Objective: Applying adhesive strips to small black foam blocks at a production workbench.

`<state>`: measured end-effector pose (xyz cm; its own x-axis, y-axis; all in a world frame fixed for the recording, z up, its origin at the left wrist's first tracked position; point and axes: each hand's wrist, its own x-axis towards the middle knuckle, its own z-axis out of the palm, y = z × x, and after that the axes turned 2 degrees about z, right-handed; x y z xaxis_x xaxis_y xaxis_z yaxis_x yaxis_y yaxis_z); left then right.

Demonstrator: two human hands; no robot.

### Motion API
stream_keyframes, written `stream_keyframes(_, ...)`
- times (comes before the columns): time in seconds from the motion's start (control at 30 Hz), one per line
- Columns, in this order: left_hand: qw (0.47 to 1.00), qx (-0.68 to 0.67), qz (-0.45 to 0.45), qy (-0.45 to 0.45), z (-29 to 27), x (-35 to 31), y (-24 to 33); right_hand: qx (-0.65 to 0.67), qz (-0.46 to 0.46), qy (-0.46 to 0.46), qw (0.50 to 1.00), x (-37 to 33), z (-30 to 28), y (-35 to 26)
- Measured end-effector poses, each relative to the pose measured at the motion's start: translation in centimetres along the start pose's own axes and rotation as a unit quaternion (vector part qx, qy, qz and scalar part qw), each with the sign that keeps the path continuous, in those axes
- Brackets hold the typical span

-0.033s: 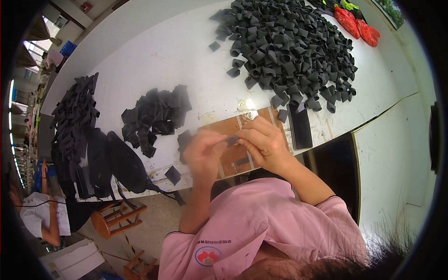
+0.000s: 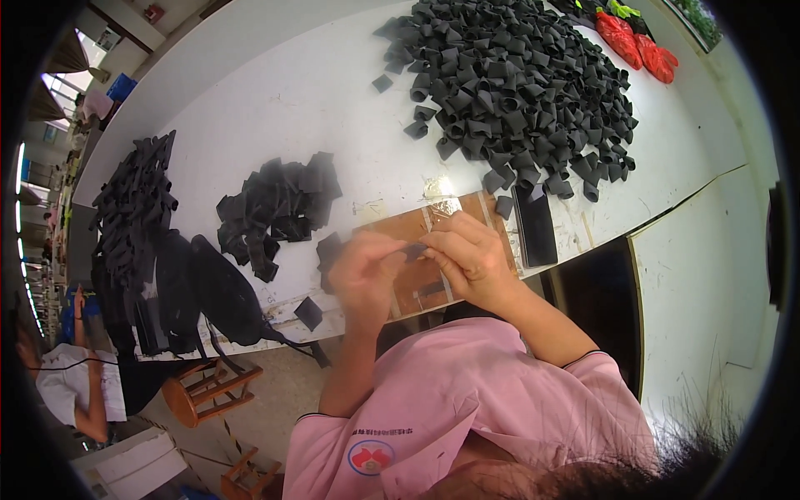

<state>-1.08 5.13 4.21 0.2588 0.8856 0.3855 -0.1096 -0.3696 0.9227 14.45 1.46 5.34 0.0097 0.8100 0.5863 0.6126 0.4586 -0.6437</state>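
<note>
My left hand (image 2: 367, 267) and my right hand (image 2: 468, 252) meet over a brown board (image 2: 483, 215) at the table's near edge. Between their fingertips is a small dark piece of sheet material (image 2: 413, 251), pinched from both sides and largely covered by the fingers. A flat black square (image 2: 308, 313) lies on the table left of my left wrist. Partly behind that hand sits another black piece (image 2: 327, 250). Farther left spreads a small pile of flat black pieces (image 2: 283, 196).
A big heap of curled black pieces (image 2: 517, 92) covers the far side. Black strips (image 2: 133, 192) and a black pouch (image 2: 223, 287) lie at the left. Right of the board is a dark flat slab (image 2: 535, 227); red bags (image 2: 621, 40) sit far right. A wooden stool (image 2: 208, 392) stands below.
</note>
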Motion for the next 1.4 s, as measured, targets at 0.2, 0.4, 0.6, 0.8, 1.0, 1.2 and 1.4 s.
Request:
stream_keyframes(0.2,0.997,-0.072,-0.017,-0.029,0.3,-0.2,-0.7,0.128,0.098,-0.064,0.985,-0.3,-1.3,0.3)
stream_keyframes(0.4,0.994,-0.037,-0.076,-0.063,0.5,-0.4,0.2,0.065,0.111,-0.066,0.989,0.9,-2.4,-1.7)
stream_keyframes(0.6,0.992,-0.032,-0.12,-0.029,1.1,-0.6,-0.5,0.01,0.083,-0.056,0.995,0.0,-1.4,-0.8)
stream_keyframes(0.8,0.992,0.043,-0.115,-0.023,1.2,-1.0,-0.8,-0.051,0.02,-0.007,0.998,0.2,0.0,-0.9)
stream_keyframes(1.0,0.953,0.254,-0.106,0.13,-1.5,-5.2,-7.5,0.477,0.304,0.029,0.824,3.8,-4.2,2.4)
stream_keyframes(1.2,0.889,0.405,-0.127,0.171,-5.6,-3.7,-10.4,0.346,0.474,-0.015,0.81,-1.8,-1.3,3.1)
stream_keyframes(1.4,0.806,0.569,-0.162,-0.016,-7.5,-2.3,-10.9,0.351,0.519,-0.123,0.77,-6.4,1.3,1.4)
